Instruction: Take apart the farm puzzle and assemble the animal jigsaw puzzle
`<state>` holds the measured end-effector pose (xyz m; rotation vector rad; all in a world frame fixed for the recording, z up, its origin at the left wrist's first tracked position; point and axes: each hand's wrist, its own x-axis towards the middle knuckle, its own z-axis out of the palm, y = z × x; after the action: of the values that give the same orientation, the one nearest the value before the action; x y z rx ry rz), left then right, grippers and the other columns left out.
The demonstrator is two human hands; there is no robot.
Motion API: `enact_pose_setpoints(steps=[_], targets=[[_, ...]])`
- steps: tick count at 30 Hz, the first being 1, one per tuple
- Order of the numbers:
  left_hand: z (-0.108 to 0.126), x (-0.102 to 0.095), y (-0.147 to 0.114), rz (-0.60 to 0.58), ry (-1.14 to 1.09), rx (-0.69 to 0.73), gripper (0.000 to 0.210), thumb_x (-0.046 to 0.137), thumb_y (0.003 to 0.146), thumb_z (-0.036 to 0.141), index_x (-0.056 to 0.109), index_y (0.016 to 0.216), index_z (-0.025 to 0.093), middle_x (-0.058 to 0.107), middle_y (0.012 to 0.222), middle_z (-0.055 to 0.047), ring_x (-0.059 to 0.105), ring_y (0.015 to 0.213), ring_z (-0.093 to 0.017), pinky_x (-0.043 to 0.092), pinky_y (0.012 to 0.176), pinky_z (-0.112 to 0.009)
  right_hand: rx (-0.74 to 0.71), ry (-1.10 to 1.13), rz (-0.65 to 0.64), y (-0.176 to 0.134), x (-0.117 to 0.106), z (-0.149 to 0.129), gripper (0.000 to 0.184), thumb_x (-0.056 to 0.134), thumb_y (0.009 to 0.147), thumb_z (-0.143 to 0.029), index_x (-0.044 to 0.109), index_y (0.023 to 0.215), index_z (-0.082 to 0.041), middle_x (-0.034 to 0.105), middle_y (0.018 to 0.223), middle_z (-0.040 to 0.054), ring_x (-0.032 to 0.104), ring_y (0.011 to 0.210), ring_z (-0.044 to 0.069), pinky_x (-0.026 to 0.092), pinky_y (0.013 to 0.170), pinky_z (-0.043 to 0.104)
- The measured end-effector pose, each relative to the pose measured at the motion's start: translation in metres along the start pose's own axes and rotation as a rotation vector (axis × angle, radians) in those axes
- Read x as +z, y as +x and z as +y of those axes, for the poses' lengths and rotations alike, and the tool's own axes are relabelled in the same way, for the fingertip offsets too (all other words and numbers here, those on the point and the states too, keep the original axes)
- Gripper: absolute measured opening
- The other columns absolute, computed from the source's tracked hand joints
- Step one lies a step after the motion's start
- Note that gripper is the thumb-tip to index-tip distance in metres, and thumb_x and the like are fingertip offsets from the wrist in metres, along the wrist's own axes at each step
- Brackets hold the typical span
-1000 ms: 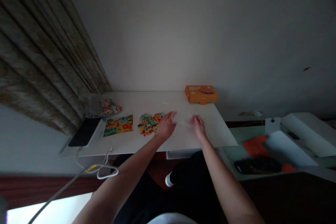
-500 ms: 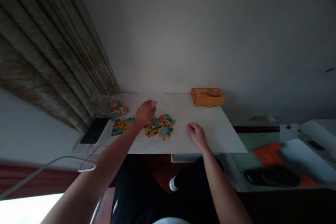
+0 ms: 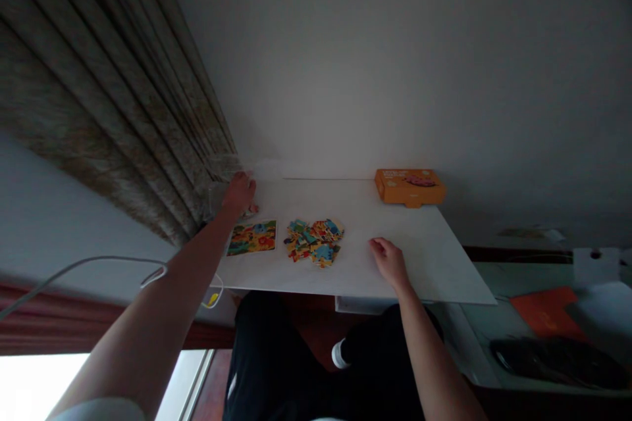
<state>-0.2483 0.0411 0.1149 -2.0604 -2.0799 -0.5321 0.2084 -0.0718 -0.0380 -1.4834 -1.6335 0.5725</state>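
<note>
Since half a second ago our left hand point(image 3: 240, 191) has reached the clear bag point(image 3: 222, 192) by the curtain point(image 3: 123, 112), fingers closed on film; we judge putting aside under way, release next, while our right hand point(image 3: 390, 262) rests slack, holding nothing, beside the loose puzzle pieces point(image 3: 315, 241).

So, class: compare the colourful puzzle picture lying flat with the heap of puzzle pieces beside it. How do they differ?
The puzzle picture is one flat, neat rectangle; the heap of pieces is loose, jumbled and ragged-edged. The picture lies nearer the left hand, the heap nearer the right hand. Neither hand touches them. Both are brightly coloured and rest on the white table.
</note>
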Motion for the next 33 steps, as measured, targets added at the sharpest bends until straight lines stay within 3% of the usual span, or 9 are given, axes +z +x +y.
enact_pose_setpoints(steps=[6, 12, 17, 20, 22, 25, 28, 30, 33], targets=[[-0.011, -0.005, 0.016, -0.062, 0.154, -0.069, 0.030, 0.041, 0.096, 0.019, 0.066, 0.112, 0.012, 0.065, 0.128, -0.018, 0.059, 0.122, -0.028, 0.048, 0.107, -0.042, 0.037, 0.026, 0.011, 0.001, 0.000, -0.001, 0.046, 0.049, 0.092, -0.061, 0.073, 0.090, -0.022, 0.078, 0.089, 0.0129, 0.070, 0.077, 0.027, 0.052, 0.074, 0.038], [-0.014, -0.002, 0.011, -0.129, 0.206, -0.125, 0.034, 0.048, 0.097, 0.023, 0.063, 0.123, 0.007, 0.060, 0.138, -0.022, 0.055, 0.129, -0.031, 0.044, 0.111, -0.046, 0.031, 0.024, 0.017, 0.002, -0.001, -0.003, 0.046, 0.049, 0.093, -0.061, 0.073, 0.088, -0.022, 0.077, 0.083, 0.0113, 0.070, 0.074, 0.027, 0.052, 0.071, 0.037], [-0.001, 0.005, -0.009, -0.060, 0.242, -0.211, 0.079, 0.067, 0.085, 0.024, 0.034, 0.151, -0.003, 0.029, 0.162, -0.035, 0.028, 0.151, -0.046, 0.020, 0.120, -0.070, 0.030, 0.008, 0.010, 0.002, -0.001, -0.004, 0.046, 0.049, 0.093, -0.060, 0.073, 0.088, -0.022, 0.076, 0.082, 0.0110, 0.069, 0.073, 0.026, 0.051, 0.071, 0.037], [0.008, 0.002, -0.025, 0.030, 0.277, -0.090, 0.082, 0.062, 0.086, 0.017, 0.024, 0.156, -0.002, 0.025, 0.165, -0.033, 0.025, 0.154, -0.042, 0.012, 0.125, -0.064, 0.032, 0.019, 0.009, 0.002, -0.001, -0.004, 0.044, 0.050, 0.093, -0.059, 0.073, 0.088, -0.022, 0.076, 0.084, 0.0113, 0.070, 0.075, 0.027, 0.052, 0.073, 0.037], [0.013, -0.001, -0.034, 0.040, 0.272, 0.033, 0.071, 0.056, 0.090, 0.015, 0.031, 0.156, 0.005, 0.033, 0.163, -0.027, 0.031, 0.152, -0.039, 0.016, 0.125, -0.060, 0.033, 0.025, 0.012, 0.002, 0.000, -0.004, 0.043, 0.050, 0.093, -0.058, 0.073, 0.087, -0.022, 0.076, 0.083, 0.0111, 0.070, 0.075, 0.026, 0.052, 0.073, 0.037], [0.021, 0.000, -0.048, -0.057, 0.187, 0.183, 0.053, 0.050, 0.093, 0.014, 0.050, 0.146, 0.014, 0.048, 0.155, -0.019, 0.043, 0.145, -0.035, 0.030, 0.122, -0.052, 0.035, 0.024, 0.012, 0.002, 0.001, -0.003, 0.043, 0.049, 0.093, -0.057, 0.073, 0.087, -0.022, 0.076, 0.083, 0.0108, 0.070, 0.074, 0.026, 0.051, 0.071, 0.037], [0.039, 0.014, -0.071, -0.215, 0.061, 0.330, 0.042, 0.051, 0.095, 0.021, 0.060, 0.136, 0.018, 0.060, 0.144, -0.016, 0.054, 0.136, -0.030, 0.040, 0.117, -0.045, 0.042, 0.022, 0.000, 0.003, 0.001, -0.003, 0.044, 0.049, 0.093, -0.058, 0.073, 0.088, -0.022, 0.076, 0.082, 0.0104, 0.069, 0.074, 0.026, 0.051, 0.070, 0.036], [0.057, 0.030, -0.092, -0.293, -0.008, 0.385, 0.044, 0.054, 0.098, 0.035, 0.060, 0.138, 0.018, 0.062, 0.142, -0.015, 0.058, 0.132, -0.028, 0.043, 0.115, -0.043, 0.048, 0.024, -0.012, 0.002, 0.001, -0.004, 0.044, 0.050, 0.093, -0.059, 0.072, 0.087, -0.022, 0.076, 0.081, 0.0099, 0.069, 0.073, 0.026, 0.050, 0.069, 0.036], [0.086, 0.055, -0.127, -0.338, -0.061, 0.373, 0.061, 0.057, 0.097, 0.051, 0.052, 0.149, 0.020, 0.051, 0.155, -0.016, 0.048, 0.144, -0.031, 0.037, 0.120, -0.047, 0.038, 0.026, -0.024, 0.002, -0.001, -0.006, 0.044, 0.050, 0.093, -0.060, 0.072, 0.087, -0.022, 0.076, 0.081, 0.0102, 0.069, 0.073, 0.026, 0.051, 0.070, 0.036]])
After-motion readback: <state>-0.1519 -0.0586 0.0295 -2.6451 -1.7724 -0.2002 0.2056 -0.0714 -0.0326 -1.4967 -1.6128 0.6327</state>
